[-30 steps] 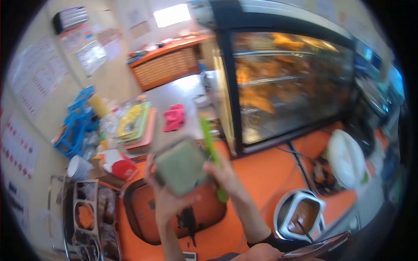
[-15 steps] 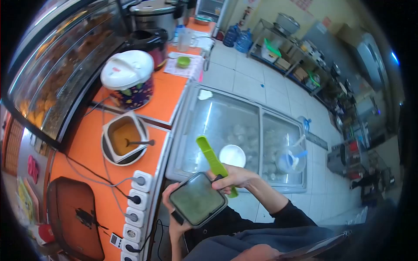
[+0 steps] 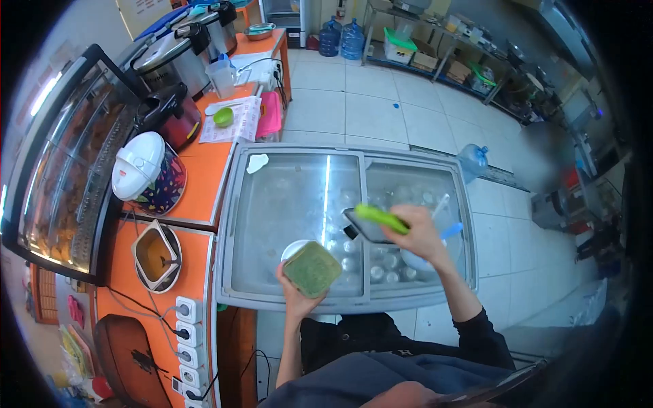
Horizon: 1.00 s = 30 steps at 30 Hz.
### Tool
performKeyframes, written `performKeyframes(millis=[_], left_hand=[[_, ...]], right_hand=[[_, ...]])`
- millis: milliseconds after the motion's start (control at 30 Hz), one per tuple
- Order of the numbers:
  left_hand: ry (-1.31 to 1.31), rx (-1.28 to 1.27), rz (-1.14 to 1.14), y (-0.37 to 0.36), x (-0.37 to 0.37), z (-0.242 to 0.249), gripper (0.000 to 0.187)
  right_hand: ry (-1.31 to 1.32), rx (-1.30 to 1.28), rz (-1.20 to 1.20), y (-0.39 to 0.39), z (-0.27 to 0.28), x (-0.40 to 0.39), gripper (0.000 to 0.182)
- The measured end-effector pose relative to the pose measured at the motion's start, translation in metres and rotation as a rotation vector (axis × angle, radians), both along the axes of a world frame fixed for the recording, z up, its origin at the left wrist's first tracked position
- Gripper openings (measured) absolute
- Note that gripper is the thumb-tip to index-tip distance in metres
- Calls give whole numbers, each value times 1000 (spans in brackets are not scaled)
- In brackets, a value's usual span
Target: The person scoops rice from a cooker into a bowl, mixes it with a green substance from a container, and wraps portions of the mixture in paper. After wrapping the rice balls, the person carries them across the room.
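My left hand (image 3: pixel 297 299) holds a square container of green food (image 3: pixel 313 270) from below and the side, its top uncovered. Over the right part of the glass-topped freezer (image 3: pixel 299 204), my right hand (image 3: pixel 416 234) grips a bright green utensil (image 3: pixel 382 217) together with a dark-rimmed clear lid (image 3: pixel 367 228). Partly hidden behind the container is a white round bowl (image 3: pixel 294 249) on the freezer glass. A clear tub with a blue handle (image 3: pixel 451 231) sits at the right, partly covered by my right hand.
An orange counter (image 3: pixel 194 238) runs along the left, with a patterned pot (image 3: pixel 160 178), a square pan of brown liquid (image 3: pixel 155 256), sockets (image 3: pixel 188 310) and a brown tray (image 3: pixel 129 353). Water jugs (image 3: pixel 352 39) and shelves stand behind; another jug (image 3: pixel 473 162) is beyond the freezer.
The lid has come off the container. My right hand has moved right and away with the lid and green utensil, while my left hand keeps the container. The view has turned.
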<state>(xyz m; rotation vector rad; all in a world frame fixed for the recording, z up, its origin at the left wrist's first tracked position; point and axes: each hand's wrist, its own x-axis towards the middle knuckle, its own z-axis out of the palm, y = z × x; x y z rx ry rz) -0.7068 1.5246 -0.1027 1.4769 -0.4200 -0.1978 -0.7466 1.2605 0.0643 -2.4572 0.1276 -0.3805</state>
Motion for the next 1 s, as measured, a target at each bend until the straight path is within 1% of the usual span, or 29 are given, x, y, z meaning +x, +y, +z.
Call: performKeyframes(millis=[33,67,100,133,167,200,233,267,333,367,400,433,467,533,567,600,667,700,733,800,833,867,933,1000], left_hand=[[-16,20,59,-2,9,-5,110],[-6,37,70,-1,14,-9,110],[-52,112,101,-4,21,1,111],[-101,181,137,-8,28,6,112],[-91,185,162,-11,34,5,112],[-141,220,165,-12,43,4,112],[-188,262,162,-12,50,3,112],[-175,283,169,-12,54,2,112],[-164,167,98,-24,63,4,113],[-147,171,98,-34,65,9,113],[-214,179,11,-45,65,19,112],[-284,181,-87,-59,64,29,111],[-274,177,-114,-75,63,37,111],[-507,137,-250,-109,62,54,109],[-569,138,-319,-122,61,66,105],[-572,121,-349,-135,60,75,105],[-552,205,-407,-156,54,90,106],[-533,217,-430,-167,51,96,106],[-533,214,-454,-177,47,98,106],[-435,258,-571,-194,38,100,106],[-435,257,-598,-202,33,100,106],[-451,268,-626,-209,28,99,106],[-469,275,-673,-223,18,97,107],[-414,282,-695,-233,11,95,107]], right_hand=[[-55,-102,58,-11,-42,13,16],[-99,-198,115,-16,-84,20,18],[-82,-181,131,-16,-129,24,18],[-21,-217,136,-15,-173,28,20],[30,-260,144,-15,-194,31,22],[29,-254,168,-14,-191,33,22],[-86,-121,81,-10,-177,29,21],[-189,21,-17,-5,-163,21,20],[-319,392,-261,-19,-126,5,22],[-301,393,-263,-21,-96,0,22],[-413,488,-77,-22,-64,-6,20],[-470,529,-5,-26,-46,-12,20],[-524,570,72,-29,-27,-17,19],[-263,172,422,-39,-10,-22,17],[-273,104,419,-47,-13,-25,21],[-272,92,388,-56,-20,-36,21],[-243,123,282,-73,-41,-61,20],[-254,160,253,-77,-47,-76,14],[-254,161,228,-76,-60,-90,14],[-281,939,-188,-74,-87,-113,13],[-282,1075,-276,-80,-94,-119,19],[-293,1077,-300,-82,-98,-125,19],[-356,1340,-449,-86,-102,-136,23],[-386,1309,-501,-89,-101,-148,22]])
